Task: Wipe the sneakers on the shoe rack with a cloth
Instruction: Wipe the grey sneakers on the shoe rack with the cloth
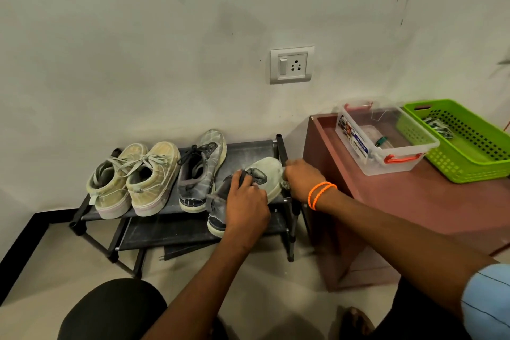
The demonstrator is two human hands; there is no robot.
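Dark-trousered knee (110, 309) fills seven o'clock, nearest the lens. At nine o'clock on the black fabric-shelved shoe rack (248, 146) stands a pair of dusty beige canvas sneakers (135, 176), then a grey lace-up sneaker (200, 171). At centre the left hand (245, 201) curls round the collar of its tilted grey mate (262, 176), steadying it. At three o'clock the right hand (302, 178), orange bands at the wrist, pinches a small crumpled cloth (284, 184) against the rubbery pale toe. Wiping this shoe seems under way; next likely calls for turning it to reach unwiped sides.
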